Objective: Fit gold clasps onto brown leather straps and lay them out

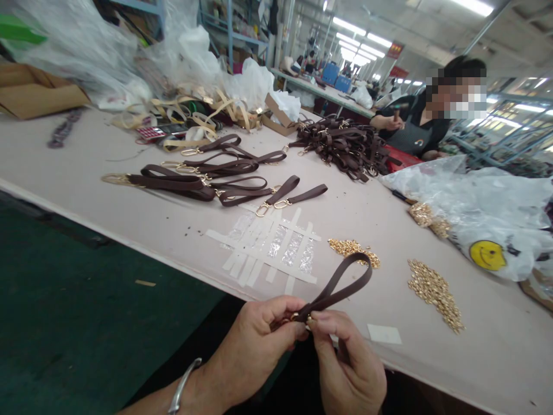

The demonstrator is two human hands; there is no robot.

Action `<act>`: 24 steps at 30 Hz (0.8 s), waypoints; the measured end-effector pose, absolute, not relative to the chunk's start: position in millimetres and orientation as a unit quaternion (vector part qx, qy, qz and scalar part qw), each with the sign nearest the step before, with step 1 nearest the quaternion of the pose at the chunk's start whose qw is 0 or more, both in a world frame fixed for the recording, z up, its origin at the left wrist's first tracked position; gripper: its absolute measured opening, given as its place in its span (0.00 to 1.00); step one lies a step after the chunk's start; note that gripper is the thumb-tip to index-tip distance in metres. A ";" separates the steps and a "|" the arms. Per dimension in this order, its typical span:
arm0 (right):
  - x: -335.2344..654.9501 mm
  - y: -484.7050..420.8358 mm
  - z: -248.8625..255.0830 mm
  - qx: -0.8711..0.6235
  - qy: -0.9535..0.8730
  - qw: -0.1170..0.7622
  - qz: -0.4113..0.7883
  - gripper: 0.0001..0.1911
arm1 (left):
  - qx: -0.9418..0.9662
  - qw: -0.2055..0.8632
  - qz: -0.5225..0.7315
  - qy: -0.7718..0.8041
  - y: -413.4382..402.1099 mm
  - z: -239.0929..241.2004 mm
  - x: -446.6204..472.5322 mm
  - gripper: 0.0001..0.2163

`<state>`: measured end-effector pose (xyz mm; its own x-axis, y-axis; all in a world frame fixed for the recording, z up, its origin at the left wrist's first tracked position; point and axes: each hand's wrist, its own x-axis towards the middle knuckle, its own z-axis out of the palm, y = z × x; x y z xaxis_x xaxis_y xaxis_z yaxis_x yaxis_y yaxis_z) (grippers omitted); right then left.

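Observation:
My left hand (254,346) and my right hand (349,369) meet just off the table's near edge, both pinching the ends of a looped dark brown strap (341,285). A small gold fitting (295,316) shows between my fingertips where the strap ends come together. The loop arches up and to the right over the table edge. A metal bracelet (184,385) circles my left wrist.
On the pale table (86,167) lie finished brown straps with gold clasps (216,181), a strap heap (341,144), tape strips (272,248), two piles of gold rivets (434,291) and plastic bags (484,213). A person works at the far right (415,127).

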<state>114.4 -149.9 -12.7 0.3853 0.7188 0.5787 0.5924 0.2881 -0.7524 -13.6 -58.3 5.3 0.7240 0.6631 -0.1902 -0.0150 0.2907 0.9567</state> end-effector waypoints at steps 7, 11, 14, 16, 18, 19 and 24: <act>115.2 -151.8 -17.6 -0.630 -0.525 0.571 0.040 0.12 | 0.616 0.708 0.214 0.271 -55.4 6.1 -15.4 0.06; 111.9 -148.5 -18.1 -0.653 -0.428 0.618 0.094 0.09 | 0.662 0.673 0.209 0.255 -51.7 7.4 -15.6 0.07; 106.5 -143.2 -15.8 -0.630 -0.320 0.685 0.177 0.13 | 0.662 0.667 0.214 0.265 -51.4 2.3 -17.0 0.05; 102.7 -141.8 -14.1 -0.615 -0.289 0.703 0.209 0.16 | 0.650 0.669 0.224 0.281 -52.0 -1.4 -17.4 0.06; 99.7 -144.0 -13.7 -0.611 -0.277 0.709 0.220 0.15 | 0.635 0.682 0.227 0.283 -52.5 -2.4 -17.0 0.06; 98.7 -146.5 -14.3 -0.612 -0.270 0.710 0.220 0.14 | 0.631 0.687 0.228 0.280 -52.6 -1.5 -16.7 0.05; 98.5 -164.6 -22.9 -0.652 -0.287 0.672 0.201 0.14 | 0.667 0.656 0.241 0.258 -54.7 9.3 -17.8 0.03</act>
